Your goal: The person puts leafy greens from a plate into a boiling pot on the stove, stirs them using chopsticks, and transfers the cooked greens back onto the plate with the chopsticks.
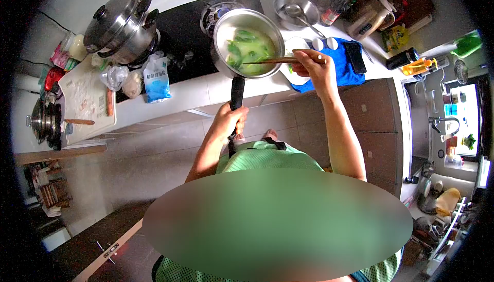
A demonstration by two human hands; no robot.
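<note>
My left hand (pixel 227 120) is wrapped round the black handle of a steel pot (pixel 276 33). Pale liquid with green leaves (pixel 247 50) fills the lower part of the pot, which is over the front edge of the black stove (pixel 180 27). In my right hand (pixel 320 71) are wooden chopsticks (pixel 282 60), held from the right with their tips among the leaves. Beneath my right hand and partly hidden by it are a white plate (pixel 298 78) and a blue cloth (pixel 346 71).
A lidded steamer pot (pixel 121 32) stands left on the stove. A salt bag (pixel 156 78) and a cutting board (pixel 85 99) are at the counter's left. A steel bowl with a ladle (pixel 297 11), a bottle (pixel 335 10), a kettle (pixel 366 20) and a black phone (pixel 355 57) are at right.
</note>
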